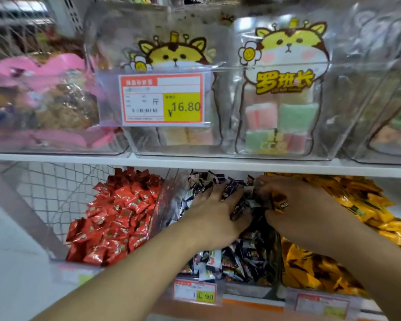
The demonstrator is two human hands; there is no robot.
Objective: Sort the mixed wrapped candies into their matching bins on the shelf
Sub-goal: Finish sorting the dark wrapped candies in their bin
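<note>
A white shelf board (218, 164) runs above both hands, carrying clear bins with cartoon hamster bags (285, 89) of pastel soft candy and a price tag (162, 100) reading 16.80. Below it sit three lower bins. The red-wrapped candies (118, 218) fill the bin just left of the left fingers; the yellow-wrapped candies (333, 228) fill the bin right of and beneath the right wrist. Between them lies the middle bin of dark purple-and-white wrapped candies (239, 258), where both hands work. The left hand (214, 215) lies flat on this pile, fingers spread and relaxed, tips pressing among the dark wrappers. The right hand (296, 205) curls its fingers into the same pile, and one yellow-wrapped candy (279, 201) sits pinched at its thumb side, touching the dark candies. A small price tag (195, 293) hangs below the left wrist.
</note>
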